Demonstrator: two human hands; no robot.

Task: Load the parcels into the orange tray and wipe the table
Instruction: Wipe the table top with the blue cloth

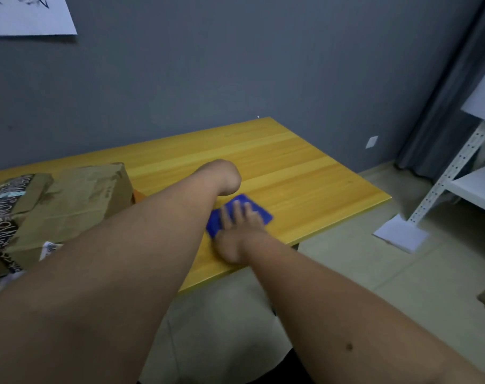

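The right hand (240, 225) presses flat, fingers spread, on a blue cloth (240, 214) on the table (305, 173). The left hand (222, 177) is curled under; its grip cannot be told. Parcels (66, 200) sit left.

Pretty sure I'm in some kind of stockroom or parcel-sorting back room. Plain grey wall (235, 65), a bare wooden table (305, 173) pushed against it, taped-up brown parcels (69, 200) piled at my left, white slotted-metal shelving (457, 173) off to the right, tiled floor (374, 273), paper signs (28, 15) stuck up. Nothing homey here.
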